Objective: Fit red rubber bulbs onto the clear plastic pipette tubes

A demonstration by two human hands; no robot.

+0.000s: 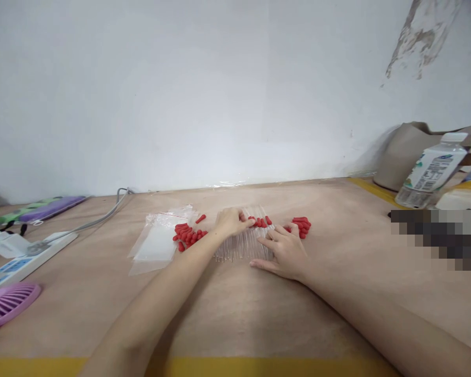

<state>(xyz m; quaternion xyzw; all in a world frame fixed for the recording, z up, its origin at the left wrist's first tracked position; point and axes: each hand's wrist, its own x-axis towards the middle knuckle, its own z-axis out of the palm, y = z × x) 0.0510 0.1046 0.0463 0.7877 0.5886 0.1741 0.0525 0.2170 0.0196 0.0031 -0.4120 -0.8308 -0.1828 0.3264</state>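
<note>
Several red pieces (261, 223) lie among clear sticks (241, 247) on the table (227, 319), best aligned with light touches, the left hand (231, 222) beside them, its grip impossible to tell, the right hand (286, 251) spread at the sticks' edge.

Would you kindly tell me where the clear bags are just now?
In the head view, the clear bags lie left of centre on the table, beside the left red pile.

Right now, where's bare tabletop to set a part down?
Bare tabletop: between the clear rods and yellow front strip; between power strip and plastic bags; between right red pile and bottle. Crowded: centre, left hand and right hand at the rods, left red pile by the bags.
</note>
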